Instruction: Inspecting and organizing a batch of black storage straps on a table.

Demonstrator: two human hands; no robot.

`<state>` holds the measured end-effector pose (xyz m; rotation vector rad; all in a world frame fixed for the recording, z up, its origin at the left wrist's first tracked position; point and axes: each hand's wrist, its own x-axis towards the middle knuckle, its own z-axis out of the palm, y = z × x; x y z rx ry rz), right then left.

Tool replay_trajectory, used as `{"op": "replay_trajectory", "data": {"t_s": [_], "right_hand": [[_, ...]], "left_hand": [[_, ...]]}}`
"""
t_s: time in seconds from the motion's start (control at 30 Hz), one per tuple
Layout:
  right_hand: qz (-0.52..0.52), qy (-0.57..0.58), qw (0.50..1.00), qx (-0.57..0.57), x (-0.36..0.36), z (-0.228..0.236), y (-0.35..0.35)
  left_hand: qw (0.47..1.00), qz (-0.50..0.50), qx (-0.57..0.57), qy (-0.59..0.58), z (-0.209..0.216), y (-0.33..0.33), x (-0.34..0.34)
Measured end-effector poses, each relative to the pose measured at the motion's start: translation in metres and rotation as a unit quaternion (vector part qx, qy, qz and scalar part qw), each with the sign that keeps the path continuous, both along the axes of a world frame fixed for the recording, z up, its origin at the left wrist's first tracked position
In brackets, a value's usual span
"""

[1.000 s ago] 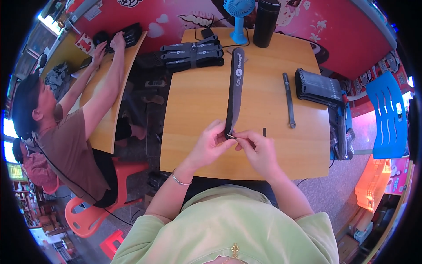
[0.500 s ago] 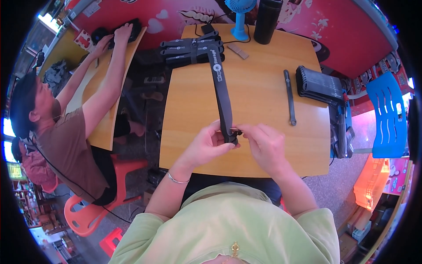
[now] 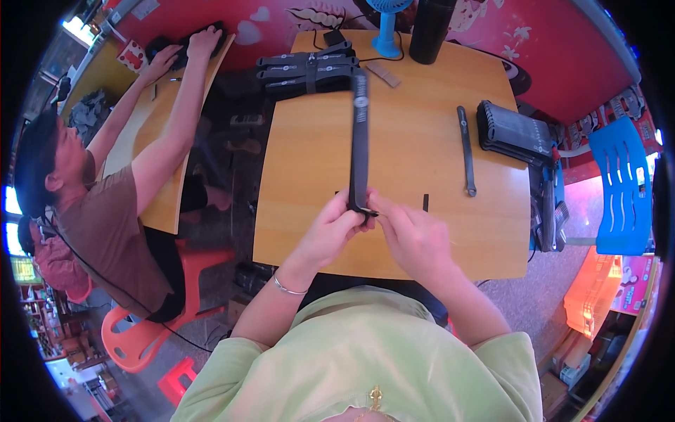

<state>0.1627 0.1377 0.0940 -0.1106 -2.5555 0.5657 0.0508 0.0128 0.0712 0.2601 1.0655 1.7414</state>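
A long black strap (image 3: 359, 148) with white print rises from my hands and stretches toward the far side of the wooden table (image 3: 309, 162). My left hand (image 3: 332, 228) is closed around its lower end. Beside it, my right hand (image 3: 420, 239) pinches the same end, where a small dark piece shows between the fingertips; its exact shape is hidden. A short dark strip (image 3: 425, 202) sticks up behind my right hand, and I cannot tell whether it belongs to the strap. To the right, a single flat strap (image 3: 467, 151) lies on the table.
Bundled black straps (image 3: 309, 74) lie at the far left, and a stack of black straps (image 3: 515, 133) at the right edge. Behind stand a blue fan (image 3: 386, 32) and a black bottle (image 3: 430, 32). A co-worker (image 3: 105, 204) sits at a separate table, left.
The strap has swung from leaning left to nearly upright. My right hand has shifted slightly down and left, close against my left. The short dark strip now shows behind my right hand.
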Motion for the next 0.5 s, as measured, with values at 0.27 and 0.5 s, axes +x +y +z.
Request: {"op": "replay_trajectory", "data": {"t_s": [0.27,0.5], "right_hand": [[-0.025,0.029,0.97,-0.239,0.001,0.008,0.0],[0.013,-0.004,0.891,-0.453,-0.004,-0.025,0.003]], "left_hand": [[1.0,0.003,-0.002,0.011,-0.004,-0.001,0.004],[0.998,-0.061,-0.001,-0.024,-0.003,-0.004,0.012]]}}
